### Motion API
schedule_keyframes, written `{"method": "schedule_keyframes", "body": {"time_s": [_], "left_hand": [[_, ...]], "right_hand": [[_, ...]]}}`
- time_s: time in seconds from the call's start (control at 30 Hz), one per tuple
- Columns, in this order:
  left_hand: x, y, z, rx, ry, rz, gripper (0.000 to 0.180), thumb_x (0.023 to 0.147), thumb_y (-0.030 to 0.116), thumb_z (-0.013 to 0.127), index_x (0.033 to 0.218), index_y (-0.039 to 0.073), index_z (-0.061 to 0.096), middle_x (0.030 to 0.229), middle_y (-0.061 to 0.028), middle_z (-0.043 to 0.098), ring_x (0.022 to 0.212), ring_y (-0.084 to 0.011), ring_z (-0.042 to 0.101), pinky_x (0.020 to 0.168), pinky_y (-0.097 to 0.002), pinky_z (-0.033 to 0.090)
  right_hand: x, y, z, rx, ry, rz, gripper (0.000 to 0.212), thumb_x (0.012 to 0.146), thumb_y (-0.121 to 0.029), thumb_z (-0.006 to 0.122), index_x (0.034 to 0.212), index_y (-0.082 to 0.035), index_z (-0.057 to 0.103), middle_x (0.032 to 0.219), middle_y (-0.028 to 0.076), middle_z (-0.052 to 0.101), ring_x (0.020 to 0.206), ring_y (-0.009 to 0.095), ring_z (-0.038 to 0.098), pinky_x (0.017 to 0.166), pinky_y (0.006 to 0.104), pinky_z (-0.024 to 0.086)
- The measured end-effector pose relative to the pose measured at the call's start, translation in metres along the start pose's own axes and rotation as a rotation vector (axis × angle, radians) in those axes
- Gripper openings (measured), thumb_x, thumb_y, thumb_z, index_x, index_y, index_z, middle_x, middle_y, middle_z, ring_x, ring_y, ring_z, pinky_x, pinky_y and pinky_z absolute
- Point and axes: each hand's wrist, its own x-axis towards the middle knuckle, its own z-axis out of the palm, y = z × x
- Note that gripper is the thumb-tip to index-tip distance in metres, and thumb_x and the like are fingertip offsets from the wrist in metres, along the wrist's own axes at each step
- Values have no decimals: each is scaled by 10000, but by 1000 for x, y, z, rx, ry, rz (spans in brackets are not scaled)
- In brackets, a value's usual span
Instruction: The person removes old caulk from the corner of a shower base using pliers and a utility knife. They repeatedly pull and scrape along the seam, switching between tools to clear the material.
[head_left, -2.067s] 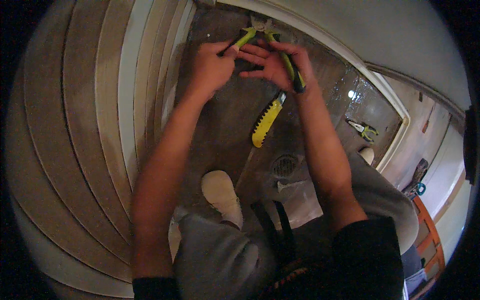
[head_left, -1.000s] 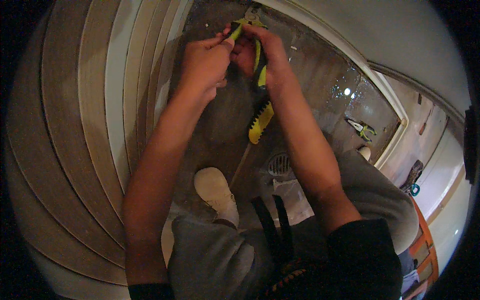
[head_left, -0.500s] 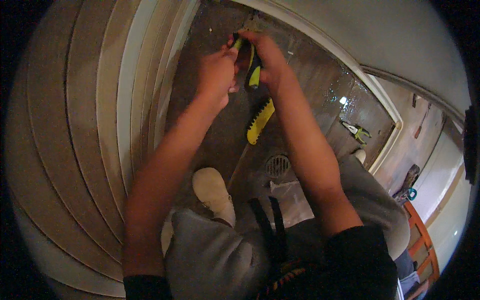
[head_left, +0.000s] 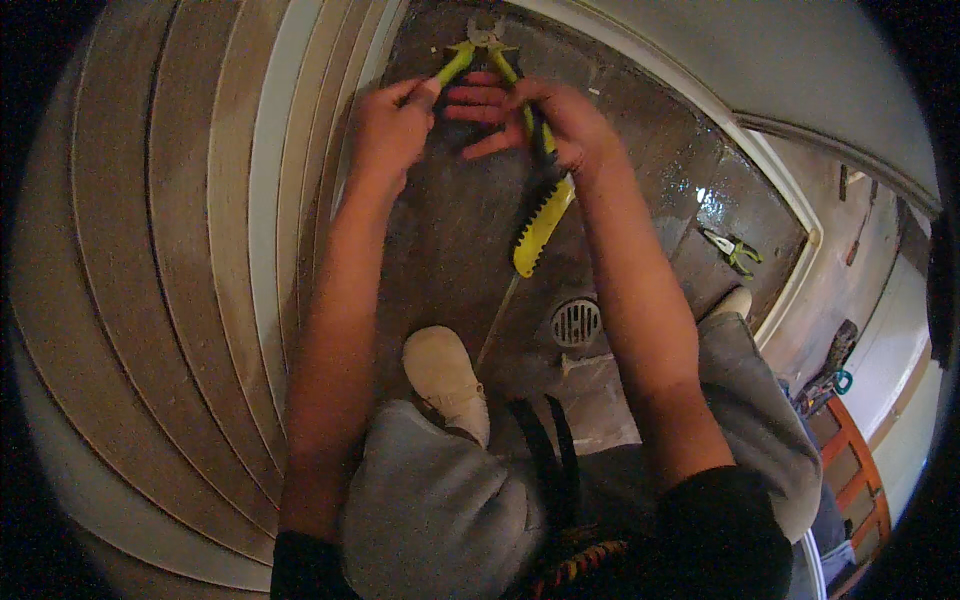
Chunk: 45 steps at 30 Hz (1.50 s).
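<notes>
A pair of pliers (head_left: 486,38) with lime-green and black handles is held out over the dark floor, its rounded jaws apart and its handles spread wide. My left hand (head_left: 392,128) is closed round the left handle. The right handle lies across the palm of my right hand (head_left: 565,122), with the thumb along it and the other fingers stretched apart. Just below that hand lies a yellow strip with a toothed edge (head_left: 542,230), which looks like a notched spreader. A second, smaller pair of pliers (head_left: 733,250) with green handles rests on the floor to the right.
Ribbed panels (head_left: 180,200) rise along the left. A pale raised edge (head_left: 805,215) bounds the floor at the right, near a wet, shining patch (head_left: 705,197). A round drain grate (head_left: 576,322) is set in the floor near my left shoe (head_left: 445,375). An orange frame (head_left: 850,460) stands at the lower right.
The pliers' handles have swung apart and the jaws have come into sight. My left hand has moved left, and my right hand's fingers have straightened and spread.
</notes>
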Motion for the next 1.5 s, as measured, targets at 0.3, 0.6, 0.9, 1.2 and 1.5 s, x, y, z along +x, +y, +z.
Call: {"method": "schedule_keyframes", "body": {"time_s": [0.3,0.6,0.9,1.2,1.5], "left_hand": [[13,21,-2,96,30,78,322,840,290,603,1088,85,612,642,16,507,461,-59,384,380,-228,315],[27,7,-9,509,62,396,335,839,315,596,1067,73,635,659,-12,571,546,-103,482,515,-256,412],[22,27,1,347,-12,199,301,845,300,576,1042,81,635,618,-3,523,485,-90,436,410,-270,349],[12,40,-5,-261,-198,-204,240,854,238,555,1072,139,539,653,9,450,464,-87,360,387,-246,295],[-2,43,22,-560,-223,-282,155,864,143,516,1002,163,451,698,-8,457,481,-103,381,405,-263,303]], "right_hand": [[13,-17,-9,-110,-55,4,502,791,-149,458,1249,22,347,1257,207,441,1160,342,449,860,525,438],[14,23,0,37,-4,-230,538,764,-93,471,1266,37,326,1266,190,428,1131,360,470,825,577,446],[20,0,-13,75,-140,-141,478,769,-106,502,1211,42,396,1224,206,462,1138,369,458,874,620,388],[30,-1,17,231,-106,-207,391,878,-256,402,1142,24,472,1157,220,517,1126,351,464,915,567,363],[36,-5,1,130,-130,-137,464,893,-311,352,1159,57,448,1093,190,560,907,297,561,781,410,449]]}}
